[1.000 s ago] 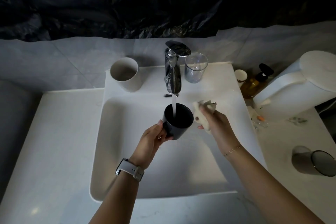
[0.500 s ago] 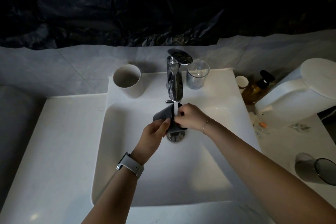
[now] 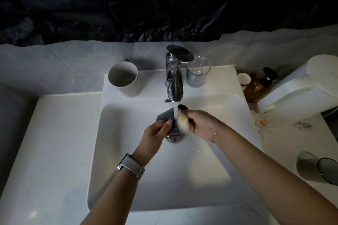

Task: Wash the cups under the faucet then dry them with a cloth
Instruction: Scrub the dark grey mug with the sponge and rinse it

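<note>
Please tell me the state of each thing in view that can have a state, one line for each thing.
faucet: running, water falling on the dark cup
dark cup: tilted, held over the sink
sponge: pressed against the dark cup
left hand: grips the dark cup
right hand: grips the sponge
white cup: upright, empty
clear glass: upright
grey cup: lying on its side

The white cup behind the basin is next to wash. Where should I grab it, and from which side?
Grip the white cup around its plain wall, coming from the left-front with the left hand. It stands upright, no handle shows, and the faucet crowds its right side.
</note>
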Motion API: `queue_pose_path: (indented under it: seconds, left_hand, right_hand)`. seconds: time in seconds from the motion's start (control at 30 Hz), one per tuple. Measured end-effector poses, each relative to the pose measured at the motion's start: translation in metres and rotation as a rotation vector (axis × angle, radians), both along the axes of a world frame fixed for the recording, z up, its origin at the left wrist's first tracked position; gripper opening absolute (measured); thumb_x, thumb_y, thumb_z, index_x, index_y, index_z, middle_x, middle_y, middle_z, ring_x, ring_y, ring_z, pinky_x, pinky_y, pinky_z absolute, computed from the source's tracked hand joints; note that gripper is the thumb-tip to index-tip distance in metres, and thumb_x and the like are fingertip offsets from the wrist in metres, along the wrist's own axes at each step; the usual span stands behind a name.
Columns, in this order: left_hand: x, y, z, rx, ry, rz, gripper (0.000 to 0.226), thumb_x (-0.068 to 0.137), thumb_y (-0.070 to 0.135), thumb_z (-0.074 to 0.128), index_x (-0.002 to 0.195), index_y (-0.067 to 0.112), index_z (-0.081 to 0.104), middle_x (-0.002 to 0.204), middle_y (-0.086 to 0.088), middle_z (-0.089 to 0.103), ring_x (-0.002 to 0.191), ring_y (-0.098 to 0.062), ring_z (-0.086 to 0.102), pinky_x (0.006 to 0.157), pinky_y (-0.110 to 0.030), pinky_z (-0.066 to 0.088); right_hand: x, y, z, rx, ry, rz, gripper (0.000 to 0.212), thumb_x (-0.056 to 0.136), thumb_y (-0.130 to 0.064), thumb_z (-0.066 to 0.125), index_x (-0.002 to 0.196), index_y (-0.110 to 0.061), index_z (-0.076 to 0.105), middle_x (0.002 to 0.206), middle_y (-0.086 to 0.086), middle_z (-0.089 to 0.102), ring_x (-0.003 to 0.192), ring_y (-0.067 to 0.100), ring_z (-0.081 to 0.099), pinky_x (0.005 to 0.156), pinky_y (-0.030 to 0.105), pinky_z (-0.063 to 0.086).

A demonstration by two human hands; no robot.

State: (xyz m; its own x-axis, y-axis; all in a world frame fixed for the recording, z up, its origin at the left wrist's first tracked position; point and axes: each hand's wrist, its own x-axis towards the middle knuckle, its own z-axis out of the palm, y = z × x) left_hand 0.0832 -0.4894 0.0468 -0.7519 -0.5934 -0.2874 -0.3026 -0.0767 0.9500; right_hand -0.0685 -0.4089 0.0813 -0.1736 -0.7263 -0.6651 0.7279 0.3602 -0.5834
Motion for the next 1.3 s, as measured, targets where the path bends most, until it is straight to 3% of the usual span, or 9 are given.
queue_pose_path:
  seconds: [0.13, 0.27, 0.37, 0.47, 0.6, 0.67, 0.93, 1.07, 1.3]
  left_hand:
    - [0.003, -0.001, 0.003, -0.138, -0.045, -0.018, 0.043, 0.099, 0.025, 0.055, 0.069, -0.005, 0.049, 0.066, -0.007, 0.044, 0.066, -0.012, 0.042, 0.063, -0.024, 0.035]
    - [0.004, -0.005, 0.011, -0.533, -0.055, -0.146, 0.044, 0.097, 0.029, 0.058, 0.059, 0.014, 0.043, 0.057, 0.009, 0.039, 0.056, -0.009, 0.037, 0.055, -0.023, 0.030]
    - [0.007, -0.009, 0.012, -0.798, -0.074, -0.209, 0.042, 0.093, 0.045, 0.050, 0.061, 0.019, 0.044, 0.061, 0.011, 0.041, 0.063, -0.012, 0.041, 0.058, -0.023, 0.031]
    - [0.011, -0.010, 0.013, -0.991, -0.098, -0.239, 0.041, 0.091, 0.049, 0.045, 0.063, 0.019, 0.050, 0.067, 0.008, 0.047, 0.070, -0.019, 0.045, 0.061, -0.027, 0.035]
    - [0.012, -0.012, 0.023, -1.224, -0.105, -0.292, 0.039, 0.089, 0.043, 0.047, 0.061, 0.017, 0.056, 0.067, 0.001, 0.055, 0.073, -0.029, 0.054, 0.059, -0.032, 0.046]
    - [0.012, -0.013, 0.030, -1.318, -0.115, -0.308, 0.037, 0.087, 0.040, 0.049, 0.058, 0.017, 0.053, 0.064, 0.001, 0.053, 0.069, -0.031, 0.055, 0.057, -0.031, 0.047]
    - [0.026, -0.012, 0.035, -1.390, -0.156, -0.314, 0.035, 0.084, 0.036, 0.052, 0.055, 0.017, 0.050, 0.060, 0.002, 0.050, 0.064, -0.030, 0.054, 0.052, -0.028, 0.042]
    - [0.038, -0.008, 0.030, -1.335, -0.147, -0.301, 0.035, 0.080, 0.027, 0.068, 0.054, 0.019, 0.045, 0.058, 0.002, 0.050, 0.062, -0.029, 0.053, 0.053, -0.025, 0.034]
    - [0.057, -0.015, 0.027, -1.344, -0.163, -0.328, 0.036, 0.084, 0.038, 0.047, 0.054, 0.019, 0.047, 0.059, 0.003, 0.047, 0.063, -0.028, 0.051, 0.052, -0.025, 0.034]
  right_hand:
    - [-0.011, 0.034, 0.000, 0.048, -0.353, -0.218, 0.016, 0.088, -0.021, 0.049, 0.096, -0.017, 0.062, 0.085, 0.007, 0.064, 0.065, 0.020, 0.060, 0.050, 0.025, 0.053]
    - [-0.007, 0.068, -0.011, 0.066, -0.536, -0.372, 0.057, 0.078, -0.054, 0.069, 0.118, -0.018, 0.053, 0.104, 0.013, 0.068, 0.083, 0.029, 0.068, 0.051, 0.034, 0.058]
    - [0.000, 0.081, -0.015, 0.052, -0.543, -0.397, 0.038, 0.084, -0.034, 0.068, 0.112, -0.013, 0.051, 0.106, 0.012, 0.071, 0.088, 0.028, 0.071, 0.050, 0.034, 0.059]
    - [0.005, 0.089, -0.023, 0.038, -0.541, -0.430, 0.030, 0.078, -0.010, 0.061, 0.107, -0.008, 0.056, 0.102, 0.008, 0.071, 0.065, 0.017, 0.070, 0.045, 0.024, 0.056]
    - [0.011, 0.094, -0.025, -0.045, -0.500, -0.422, 0.010, 0.079, -0.017, 0.065, 0.088, -0.012, 0.066, 0.084, 0.005, 0.066, 0.045, 0.011, 0.057, 0.032, 0.014, 0.038]
    - [0.013, 0.095, -0.024, -0.125, -0.480, -0.391, 0.038, 0.053, -0.015, 0.090, 0.083, -0.013, 0.066, 0.061, 0.003, 0.061, 0.039, 0.010, 0.052, 0.029, 0.013, 0.031]
    - [0.024, 0.090, -0.020, -0.015, -0.431, -0.342, 0.064, 0.080, -0.073, 0.047, 0.050, -0.016, 0.048, 0.042, -0.004, 0.045, 0.027, 0.008, 0.039, 0.029, 0.010, 0.021]
    - [0.034, 0.076, -0.010, 0.159, -0.293, -0.270, 0.055, 0.091, -0.054, 0.049, 0.049, -0.021, 0.037, 0.039, -0.007, 0.036, 0.025, 0.008, 0.027, 0.032, 0.011, 0.012]
    - [0.048, 0.063, -0.011, 0.292, -0.094, -0.201, 0.042, 0.087, -0.025, 0.041, 0.047, -0.023, 0.029, 0.043, -0.007, 0.029, 0.028, 0.011, 0.017, 0.035, 0.014, 0.011]
